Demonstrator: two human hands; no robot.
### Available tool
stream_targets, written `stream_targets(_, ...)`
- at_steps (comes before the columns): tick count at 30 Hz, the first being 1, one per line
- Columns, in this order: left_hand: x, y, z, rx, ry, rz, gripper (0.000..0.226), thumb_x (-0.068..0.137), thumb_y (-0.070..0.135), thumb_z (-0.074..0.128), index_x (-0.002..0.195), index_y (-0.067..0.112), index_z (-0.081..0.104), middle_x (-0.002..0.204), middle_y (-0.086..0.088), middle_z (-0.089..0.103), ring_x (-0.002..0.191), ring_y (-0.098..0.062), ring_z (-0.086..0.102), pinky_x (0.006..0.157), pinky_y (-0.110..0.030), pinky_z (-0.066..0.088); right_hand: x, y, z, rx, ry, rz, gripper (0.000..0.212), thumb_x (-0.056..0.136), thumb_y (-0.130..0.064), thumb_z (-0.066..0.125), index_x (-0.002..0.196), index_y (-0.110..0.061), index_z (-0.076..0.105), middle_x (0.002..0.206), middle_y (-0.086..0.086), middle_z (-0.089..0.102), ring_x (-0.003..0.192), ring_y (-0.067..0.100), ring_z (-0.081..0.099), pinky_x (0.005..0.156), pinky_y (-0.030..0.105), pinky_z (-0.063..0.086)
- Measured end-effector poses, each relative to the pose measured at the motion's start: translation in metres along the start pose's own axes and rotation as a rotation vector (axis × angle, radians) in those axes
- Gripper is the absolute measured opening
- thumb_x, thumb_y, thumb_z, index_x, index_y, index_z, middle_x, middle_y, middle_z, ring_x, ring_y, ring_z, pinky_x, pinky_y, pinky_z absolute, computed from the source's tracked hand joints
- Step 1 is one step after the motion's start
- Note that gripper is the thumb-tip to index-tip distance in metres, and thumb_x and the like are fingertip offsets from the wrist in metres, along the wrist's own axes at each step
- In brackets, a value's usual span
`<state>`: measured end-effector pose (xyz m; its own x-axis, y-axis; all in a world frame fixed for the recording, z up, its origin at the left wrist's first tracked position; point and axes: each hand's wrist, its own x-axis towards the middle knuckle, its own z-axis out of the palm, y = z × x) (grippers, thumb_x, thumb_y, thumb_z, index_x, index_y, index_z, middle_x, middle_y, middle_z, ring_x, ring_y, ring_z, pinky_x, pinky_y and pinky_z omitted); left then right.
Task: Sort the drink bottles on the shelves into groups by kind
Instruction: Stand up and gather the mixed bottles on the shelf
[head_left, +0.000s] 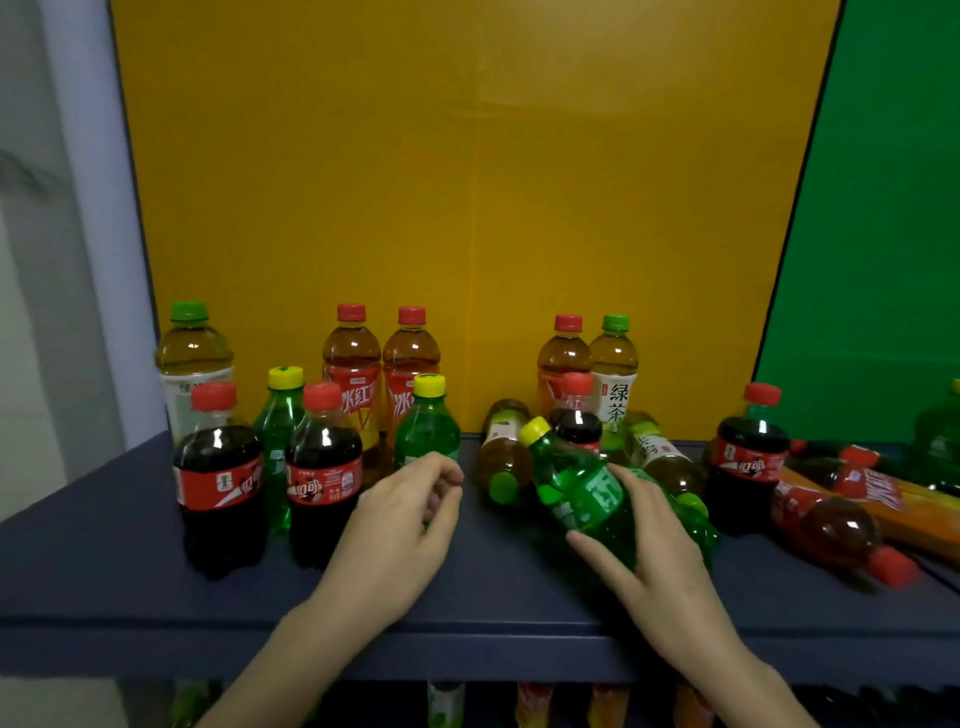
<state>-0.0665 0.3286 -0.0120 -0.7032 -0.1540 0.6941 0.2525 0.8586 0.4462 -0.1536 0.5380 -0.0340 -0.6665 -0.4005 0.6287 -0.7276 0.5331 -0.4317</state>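
Right hand (660, 545) grips the tilted soda (582, 488); left hand (400, 525) hangs empty. Set it upright by the shelf's (493, 613) front-left sodas (427, 431).

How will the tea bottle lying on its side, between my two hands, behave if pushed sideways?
The lying tea bottle is round and rests on the flat shelf, so it would probably roll. It looks nearly full, so likely heavy for its size. It may bump the held green soda bottle.
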Motion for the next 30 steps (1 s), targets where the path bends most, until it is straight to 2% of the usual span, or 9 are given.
stream_targets(2, 0.008, 0.004, 0.019, 0.036, -0.029, -0.012, 0.018, 0.091, 0.022, 0.054, 0.109, 0.023, 0.053, 0.094, 0.015, 0.053, 0.09, -0.002, 0.054, 0.083, -0.026, 0.046, -0.005, 0.003, 0.001, 0.157, 0.046, 0.052, 0.076, 0.077, -0.054, 0.052, 0.142, -0.028, 0.022, 0.131, -0.02, 0.032, 0.123, -0.009, 0.029, 0.097, 0.01, 0.024)
stream_targets(4, 0.021, 0.007, 0.038, 0.092, -0.083, -0.034, 0.032, 0.091, 0.026, 0.053, 0.121, 0.018, 0.046, 0.111, 0.006, 0.05, 0.105, -0.011, 0.051, 0.091, -0.027, 0.042, -0.009, 0.003, 0.005, 0.28, 0.07, 0.108, 0.076, 0.076, -0.05, 0.054, 0.141, -0.032, 0.017, 0.134, -0.018, 0.03, 0.125, -0.009, 0.027, 0.098, 0.011, 0.023)
stream_targets(6, 0.035, 0.01, 0.056, 0.15, -0.123, -0.067, 0.043, 0.089, 0.027, 0.055, 0.127, 0.014, 0.04, 0.122, -0.001, 0.045, 0.116, -0.017, 0.045, 0.094, -0.027, 0.037, -0.012, 0.004, 0.009, 0.372, 0.071, 0.161, 0.077, 0.074, -0.048, 0.055, 0.139, -0.032, 0.017, 0.137, -0.014, 0.031, 0.127, -0.003, 0.03, 0.102, 0.017, 0.026)
stream_targets(10, 0.062, 0.009, 0.086, 0.233, -0.202, -0.231, 0.065, 0.085, 0.029, 0.061, 0.136, 0.008, 0.026, 0.136, -0.008, 0.034, 0.127, -0.026, 0.036, 0.1, -0.032, 0.036, -0.013, 0.008, 0.012, 0.463, 0.073, 0.254, 0.087, 0.069, -0.051, 0.058, 0.143, -0.022, 0.023, 0.138, -0.006, 0.041, 0.126, 0.007, 0.041, 0.108, 0.035, 0.036)
stream_targets(15, 0.082, 0.001, 0.106, 0.288, -0.229, -0.379, 0.066, 0.08, 0.026, 0.068, 0.13, 0.005, 0.03, 0.134, -0.012, 0.035, 0.125, -0.031, 0.038, 0.096, -0.037, 0.04, -0.013, 0.008, 0.013, 0.495, 0.081, 0.253, 0.086, 0.069, -0.048, 0.058, 0.143, -0.022, 0.023, 0.137, -0.009, 0.04, 0.123, 0.001, 0.039, 0.1, 0.021, 0.032)
stream_targets(19, 0.086, -0.005, 0.115, 0.261, -0.202, -0.455, 0.067, 0.077, 0.027, 0.072, 0.127, 0.005, 0.034, 0.131, -0.013, 0.039, 0.122, -0.032, 0.043, 0.094, -0.038, 0.042, -0.013, 0.008, 0.015, 0.488, 0.087, 0.246, 0.086, 0.071, -0.049, 0.058, 0.144, -0.023, 0.021, 0.139, -0.009, 0.039, 0.126, 0.003, 0.038, 0.107, 0.031, 0.036)
stream_targets(21, 0.086, -0.006, 0.116, 0.257, -0.186, -0.456, 0.067, 0.076, 0.027, 0.072, 0.127, 0.005, 0.035, 0.13, -0.013, 0.04, 0.121, -0.032, 0.043, 0.095, -0.038, 0.041, -0.012, 0.008, 0.014, 0.493, 0.09, 0.25, 0.086, 0.071, -0.049, 0.058, 0.144, -0.025, 0.02, 0.139, -0.01, 0.038, 0.126, 0.003, 0.038, 0.107, 0.032, 0.036)
stream_targets(26, 0.082, -0.007, 0.112, 0.298, -0.155, -0.411, 0.068, 0.076, 0.03, 0.072, 0.128, 0.004, 0.037, 0.129, -0.013, 0.041, 0.119, -0.031, 0.045, 0.095, -0.035, 0.041, -0.013, 0.009, 0.015, 0.485, 0.093, 0.241, 0.086, 0.071, -0.049, 0.057, 0.144, -0.022, 0.021, 0.138, -0.008, 0.039, 0.125, 0.003, 0.038, 0.102, 0.023, 0.033)
stream_targets(30, 0.078, 0.004, 0.103, 0.285, -0.058, -0.365, 0.06, 0.076, 0.028, 0.072, 0.121, 0.005, 0.041, 0.123, -0.011, 0.046, 0.116, -0.03, 0.048, 0.094, -0.034, 0.04, -0.012, 0.009, 0.015, 0.49, 0.092, 0.23, 0.086, 0.071, -0.048, 0.057, 0.144, -0.022, 0.021, 0.138, -0.008, 0.039, 0.125, 0.002, 0.038, 0.099, 0.019, 0.031)
